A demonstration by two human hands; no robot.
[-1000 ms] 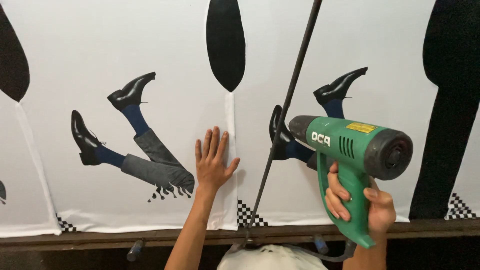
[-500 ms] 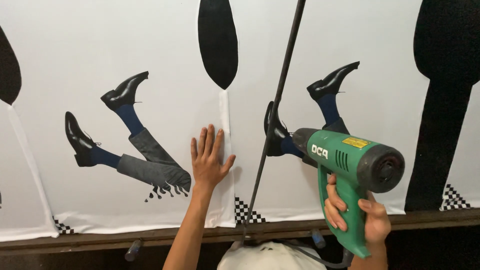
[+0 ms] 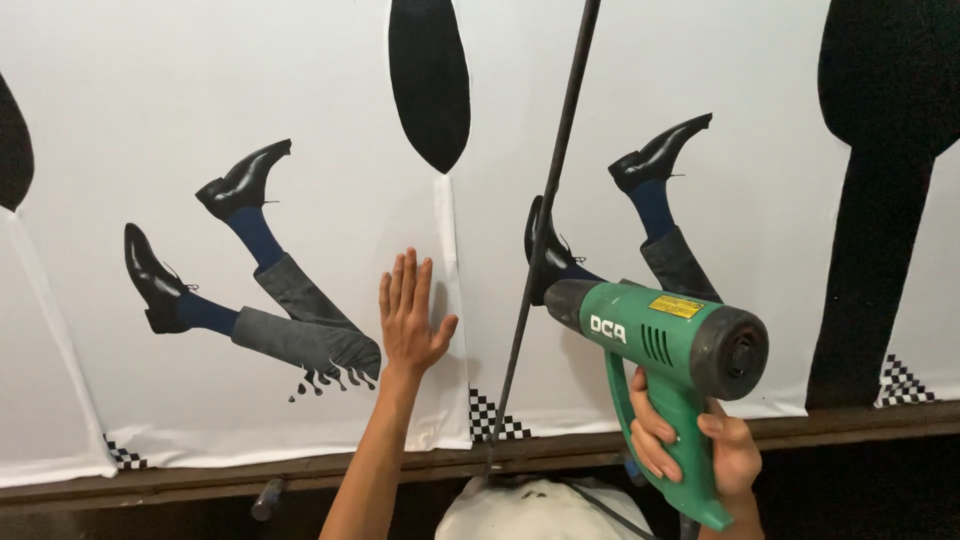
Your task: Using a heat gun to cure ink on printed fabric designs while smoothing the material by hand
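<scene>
My left hand (image 3: 410,318) lies flat with fingers spread on a white printed sheet (image 3: 300,90), beside the seam between two panels. The sheet carries pictures of legs in grey trousers, blue socks and black shoes (image 3: 250,275), and black drop shapes (image 3: 428,75). My right hand (image 3: 690,445) grips the handle of a green heat gun (image 3: 665,345). Its dark nozzle points left at the sheet, just right of a thin black rod (image 3: 545,200).
A dark wooden ledge (image 3: 200,480) runs under the sheet's lower edge. Small checkered patches (image 3: 495,418) mark the panel corners. A tall black shape (image 3: 880,200) fills the right side. A white rounded object (image 3: 540,510) sits at the bottom centre.
The heat gun has dropped lower and moved slightly left, its nozzle nearer the rod. My left hand stays pressed flat on the sheet, shifted a little left in view.
</scene>
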